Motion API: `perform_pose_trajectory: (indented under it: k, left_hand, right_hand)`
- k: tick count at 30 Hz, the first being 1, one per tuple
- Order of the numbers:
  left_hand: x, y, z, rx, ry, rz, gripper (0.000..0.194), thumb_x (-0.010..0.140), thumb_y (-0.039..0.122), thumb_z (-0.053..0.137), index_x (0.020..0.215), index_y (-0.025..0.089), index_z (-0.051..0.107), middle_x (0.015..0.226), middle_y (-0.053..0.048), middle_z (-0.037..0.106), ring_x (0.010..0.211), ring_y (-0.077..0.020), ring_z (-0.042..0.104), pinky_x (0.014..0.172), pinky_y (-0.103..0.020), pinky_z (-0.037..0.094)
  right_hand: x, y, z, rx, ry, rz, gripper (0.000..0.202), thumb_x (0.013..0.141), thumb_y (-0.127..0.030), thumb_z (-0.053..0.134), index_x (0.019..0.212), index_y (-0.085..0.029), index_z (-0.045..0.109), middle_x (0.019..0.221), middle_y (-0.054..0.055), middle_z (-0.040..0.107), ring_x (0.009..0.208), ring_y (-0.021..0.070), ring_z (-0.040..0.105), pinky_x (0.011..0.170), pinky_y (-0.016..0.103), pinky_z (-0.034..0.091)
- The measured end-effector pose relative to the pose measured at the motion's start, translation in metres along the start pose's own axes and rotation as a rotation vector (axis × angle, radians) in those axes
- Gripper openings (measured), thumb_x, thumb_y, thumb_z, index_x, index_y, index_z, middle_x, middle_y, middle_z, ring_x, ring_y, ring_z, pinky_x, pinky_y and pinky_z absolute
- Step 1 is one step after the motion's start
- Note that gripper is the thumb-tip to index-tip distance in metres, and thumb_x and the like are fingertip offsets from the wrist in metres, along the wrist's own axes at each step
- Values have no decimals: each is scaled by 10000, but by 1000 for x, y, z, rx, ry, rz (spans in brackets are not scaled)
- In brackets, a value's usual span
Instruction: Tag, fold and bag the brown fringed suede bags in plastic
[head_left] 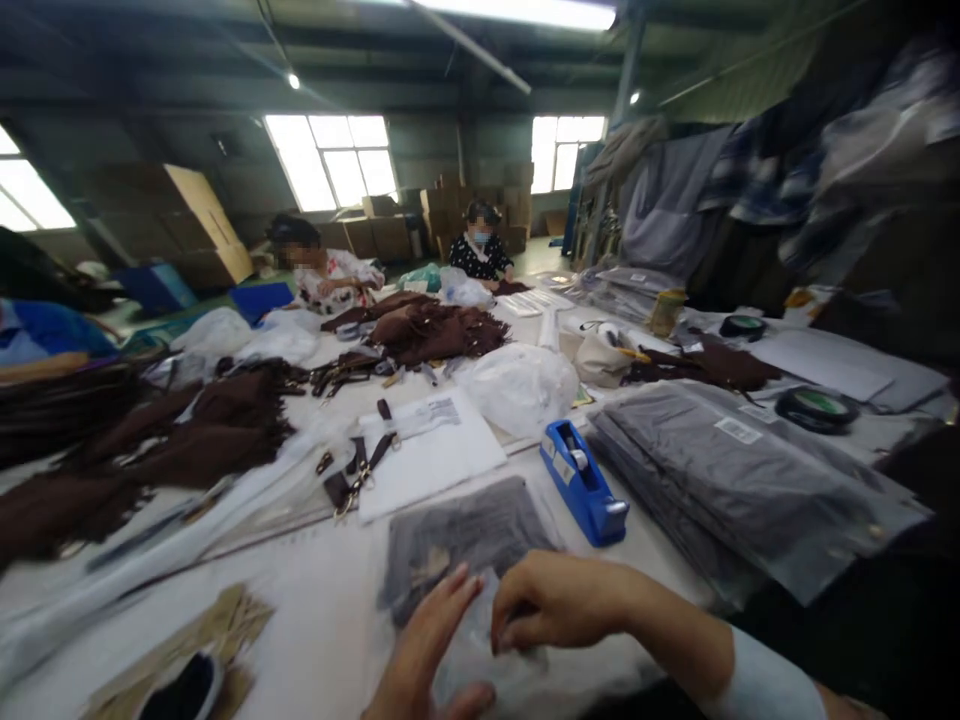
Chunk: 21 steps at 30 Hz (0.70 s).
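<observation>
A clear plastic bag with a folded dark grey cloth item in it lies on the table in front of me. My left hand rests at the bag's near left part, thumb and fingers apart. On the right, my right hand is closed with curled fingers pinching the bag's loose plastic near its mouth. Its fingertips are partly hidden. Just beyond that hand stands a blue tape dispenser. Left of the dispenser, dark straps with metal clasps lie on white sheets.
Bagged grey garments are stacked at the right, beside a black tape roll. Brown fringed cloth and crumpled clear bags cover the table farther off. Torn brown paper lies front left. Co-workers sit across the table.
</observation>
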<state>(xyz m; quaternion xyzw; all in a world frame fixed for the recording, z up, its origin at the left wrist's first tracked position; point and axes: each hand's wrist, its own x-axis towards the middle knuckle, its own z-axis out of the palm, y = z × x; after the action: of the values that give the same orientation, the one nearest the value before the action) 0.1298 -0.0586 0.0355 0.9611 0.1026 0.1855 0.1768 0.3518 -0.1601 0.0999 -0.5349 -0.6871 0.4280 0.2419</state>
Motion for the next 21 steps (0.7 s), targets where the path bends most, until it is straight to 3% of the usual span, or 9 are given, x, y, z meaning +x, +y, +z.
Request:
perform_pose_trajectory:
  k: [2, 4, 7, 10, 14, 17, 19, 21]
  left_hand:
    - [8, 10, 12, -383, -142, -159, 462, 848, 489, 509, 1213, 206, 533, 1052, -59, 658, 966, -209, 607, 852, -304, 504]
    - [11, 19, 23, -656, -150, -371, 347, 873, 459, 479, 877, 164, 663, 757, -17, 670, 704, -160, 613, 653, -236, 500]
    - [9, 31, 37, -813, 13, -585, 405, 861, 459, 494, 662, 129, 618, 616, 2, 590, 585, -126, 525, 534, -205, 415]
    - [3, 39, 48, -820, 103, -667, 405, 853, 457, 513, 640, 125, 605, 578, 10, 561, 557, -114, 495, 527, -204, 390]
    - [-8, 39, 52, -715, -25, -555, 438, 905, 416, 445, 618, 141, 631, 576, -5, 603, 575, -120, 547, 613, -218, 439]
    - [-25, 28, 44, -480, -52, -334, 302, 897, 393, 482, 885, 166, 681, 739, -43, 656, 741, -157, 590, 761, -272, 474]
    - [-38, 15, 37, -299, -86, -186, 400, 834, 416, 583, 1156, 179, 584, 967, -88, 646, 950, -216, 559, 873, -353, 466]
    - [-48, 3, 32, -164, -137, -91, 434, 823, 351, 607, 1218, 186, 534, 1079, -103, 608, 1063, -249, 500, 925, -413, 452]
  right_hand:
    - [-2, -9, 5, 65, 41, 10, 201, 824, -286, 531, 899, -209, 701, 761, -14, 683, 674, 111, 590, 633, 199, 428]
    - [-4, -6, 8, 119, 215, 72, 207, 824, -345, 553, 841, -195, 693, 746, -8, 664, 691, 122, 573, 644, 216, 427]
    - [-9, 14, 25, 379, 479, 153, 288, 810, -409, 578, 1013, -211, 634, 848, -1, 646, 780, 140, 566, 704, 242, 440]
    - [-10, 35, 58, 672, 562, 165, 382, 781, -416, 624, 1099, -208, 584, 931, 17, 635, 861, 160, 570, 779, 273, 451]
    - [-3, 48, 87, 991, 866, 221, 263, 801, -446, 591, 882, -197, 617, 712, -9, 592, 644, 117, 540, 626, 237, 453]
    - [-5, 54, 80, 1100, 991, 255, 252, 809, -464, 565, 909, -234, 592, 649, -30, 569, 498, 103, 467, 475, 219, 388]
    - [-12, 56, 72, 1054, 953, 265, 254, 798, -468, 576, 878, -228, 600, 560, -49, 521, 428, 90, 413, 416, 210, 335]
    - [-19, 55, 70, 977, 742, 275, 302, 778, -501, 581, 835, -207, 618, 454, -69, 437, 365, 79, 349, 365, 207, 275]
